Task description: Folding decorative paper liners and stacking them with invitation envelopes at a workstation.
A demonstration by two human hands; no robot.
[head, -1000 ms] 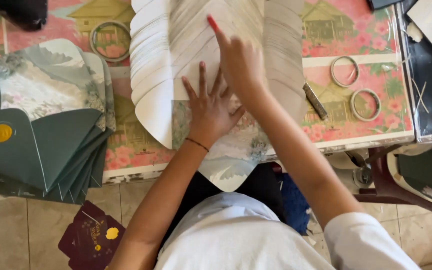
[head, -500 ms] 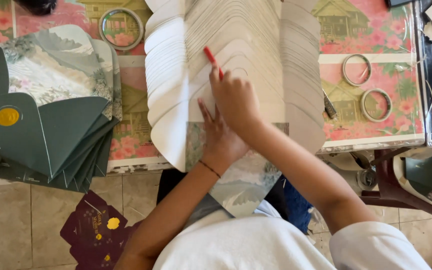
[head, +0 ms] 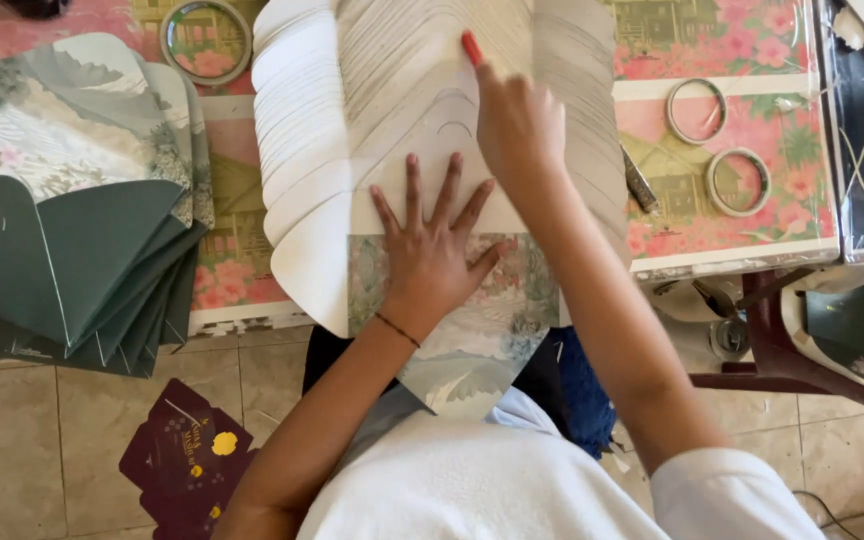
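Red stick [head: 471, 47] in right hand [head: 519, 128], seemingly

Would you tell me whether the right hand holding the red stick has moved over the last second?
Yes. The right hand slid toward the person, then back up the fanned white card stack.

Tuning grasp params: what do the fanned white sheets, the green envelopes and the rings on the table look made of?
Fanned white sheets: thin card or stiff paper, matte; crisp die-cut edges that hold shape past the table edge. Green envelopes: similar card, matte green outside, printed scenery inside, sharp folds. Rings: probably adhesive tape rolls, translucent and glossy; the tablecloth shows through. Left hand presses flat; right hand holds a red-tipped tool, material unclear.
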